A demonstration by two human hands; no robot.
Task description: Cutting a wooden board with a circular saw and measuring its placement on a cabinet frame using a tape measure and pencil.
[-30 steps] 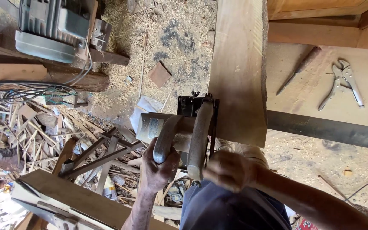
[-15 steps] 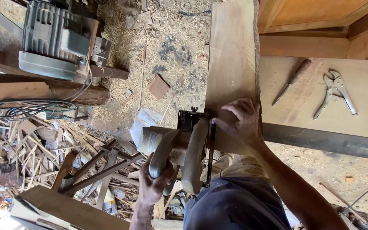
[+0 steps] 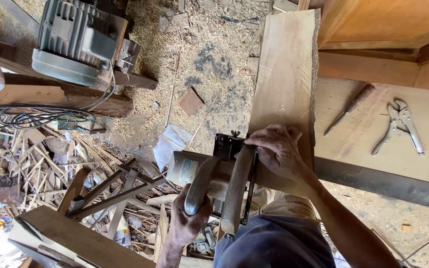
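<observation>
Left hand (image 3: 188, 218) wrapped tight round the grey handle of the circular saw (image 3: 219, 183), fingers fully curled. Right hand (image 3: 278, 151) lies flat on the plank (image 3: 284, 84), fingers spread and slightly bent, gripping nothing, just beside the saw's black base plate. Saw sits at the near end of the plank, blade guard hanging off the plank's left edge over the sawdust floor (image 3: 209, 54). Plank's right edge (rough, bark-like) runs along the workbench (image 3: 363, 144); its length ahead of the saw is bare.

Counts: one saw, one plank, one chisel (image 3: 349, 114), one pair of locking pliers (image 3: 398, 124), one electric motor (image 3: 78, 42), one coil of cable (image 3: 35, 118).

Versus half a second ago: right hand sits in much the same spot on the plank, left keeps its grip, and the view has shifted a little.
</observation>
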